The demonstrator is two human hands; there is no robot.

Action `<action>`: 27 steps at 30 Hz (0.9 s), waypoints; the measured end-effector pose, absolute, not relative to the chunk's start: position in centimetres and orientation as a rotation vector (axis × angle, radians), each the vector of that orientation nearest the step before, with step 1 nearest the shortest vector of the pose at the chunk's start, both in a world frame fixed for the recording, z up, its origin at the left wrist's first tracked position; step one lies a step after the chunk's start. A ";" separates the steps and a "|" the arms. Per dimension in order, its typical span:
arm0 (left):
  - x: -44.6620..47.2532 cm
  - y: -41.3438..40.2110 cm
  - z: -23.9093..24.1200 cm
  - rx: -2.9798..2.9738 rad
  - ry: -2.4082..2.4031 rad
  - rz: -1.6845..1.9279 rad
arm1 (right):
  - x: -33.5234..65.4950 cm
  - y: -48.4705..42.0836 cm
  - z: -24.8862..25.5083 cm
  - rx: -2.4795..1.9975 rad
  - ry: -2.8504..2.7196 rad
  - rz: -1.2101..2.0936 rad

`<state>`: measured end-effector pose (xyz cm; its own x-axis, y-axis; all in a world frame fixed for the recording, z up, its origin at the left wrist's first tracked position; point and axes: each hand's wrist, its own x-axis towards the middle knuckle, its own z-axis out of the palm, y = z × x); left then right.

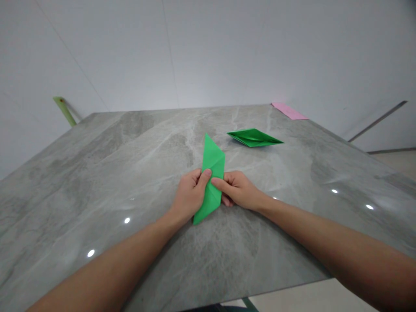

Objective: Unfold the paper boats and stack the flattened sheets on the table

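A folded piece of green paper, long and pointed at both ends, is held upright lengthwise above the middle of the table. My left hand pinches its left edge, thumb on the near face and fingers curled behind. On the opposite edge my right hand grips it the same way, its thumb almost meeting the left thumb near the centre. Creases cross the paper's face. Beyond my right hand lies a second folded green paper, a darker boat-like shape with layered folds, on the tabletop.
The grey marbled table reaches back to a white wall. A pink paper sheet lies at the far right corner. Past the left edge, a light green bar stands against the wall.
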<state>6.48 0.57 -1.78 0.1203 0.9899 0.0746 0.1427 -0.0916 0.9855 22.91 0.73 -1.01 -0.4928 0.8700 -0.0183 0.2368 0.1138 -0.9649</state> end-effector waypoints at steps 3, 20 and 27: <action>6.5 0.4 -1.2 1.612 1.313 1.143 | 23.0 0.7 -1.0 -0.987 -1.862 1.519; 6.4 0.9 -0.5 1.819 1.304 0.961 | 23.7 1.3 -1.0 -0.904 -1.791 1.636; 5.7 0.9 -1.2 1.379 1.039 0.804 | 23.9 1.6 -1.1 -0.908 -1.726 1.634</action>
